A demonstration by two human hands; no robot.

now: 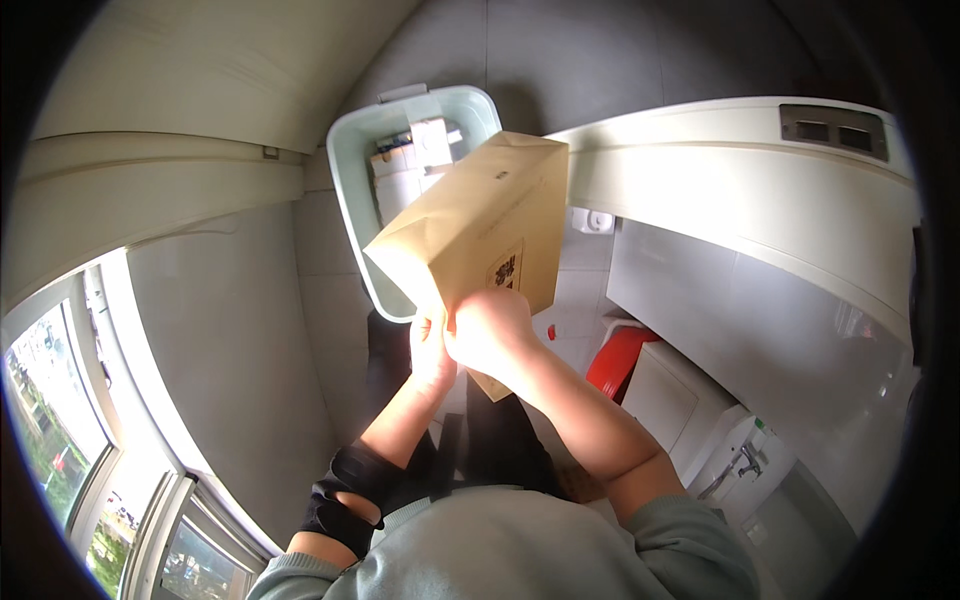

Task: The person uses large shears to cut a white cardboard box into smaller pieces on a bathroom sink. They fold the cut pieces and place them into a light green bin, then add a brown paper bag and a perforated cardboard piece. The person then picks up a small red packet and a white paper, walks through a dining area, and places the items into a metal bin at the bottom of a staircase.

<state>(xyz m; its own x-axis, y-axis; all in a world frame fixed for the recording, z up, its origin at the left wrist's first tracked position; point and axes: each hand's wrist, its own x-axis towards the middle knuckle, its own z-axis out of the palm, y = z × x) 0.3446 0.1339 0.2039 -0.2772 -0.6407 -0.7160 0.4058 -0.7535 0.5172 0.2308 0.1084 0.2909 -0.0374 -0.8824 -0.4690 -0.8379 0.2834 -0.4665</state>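
A large brown kraft paper bag (487,202) bearing dark print is held in front of me, tilted. My left hand (433,345) pinches its near edge. Right beside it, my right hand (491,330) is closed on the same edge, the two hands nearly touching; the fingertips are partly hidden and washed out by glare. Beyond and left of the bag is a pale green plastic bin (349,202), partly covered by the bag. Inside the bin lie white boxes or cartons (397,184) and other small items that I cannot tell.
A window (60,420) is at the lower left, beside a grey wall. On the right are a cream cabinet panel (675,180), a white socket or fitting (592,220), a red basin (619,364) and a metal faucet (748,459). A small red piece (551,331) lies on the tiled floor.
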